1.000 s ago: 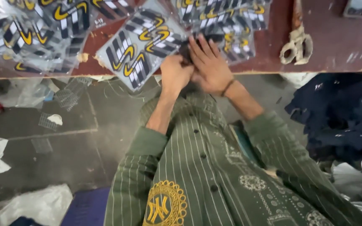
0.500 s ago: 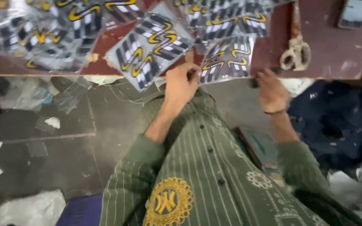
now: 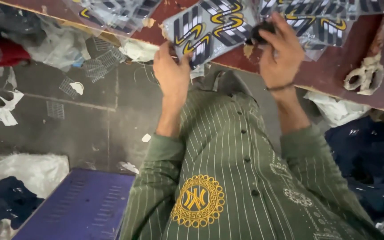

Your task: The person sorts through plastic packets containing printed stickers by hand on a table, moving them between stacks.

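The step in hand looks like sorting or gathering clear-sleeved packets of printed stickers at the edge of the dark red surface (image 3: 334,75), which runs across the top from 10 o'clock to 3 o'clock.

The left hand (image 3: 172,73) sits at about 11 o'clock from the person's chest; its fingers are curled shut, pinching the lower edge of one packet (image 3: 205,31), a grey sheet with white bars and yellow curved shapes that hangs partly over the surface's edge. The right hand (image 3: 281,53), at about 1 o'clock, is closed around a small dark object (image 3: 259,32); what it is I cannot tell, since the fingers cover most of it. That hand also rests against the neighbouring packets (image 3: 330,24), which lie overlapping on the surface.

As a judgement, the next move calls for a firm pinch on the slippery sleeve and care to lift only one, because the sleeves overlap and could drag together.

A pair of pale-handled scissors (image 3: 363,78) lies on the surface at 3 o'clock, apart from both hands. More packets (image 3: 112,13) sit at 10 o'clock. Below, the floor carries scraps and a blue crate (image 3: 81,204)
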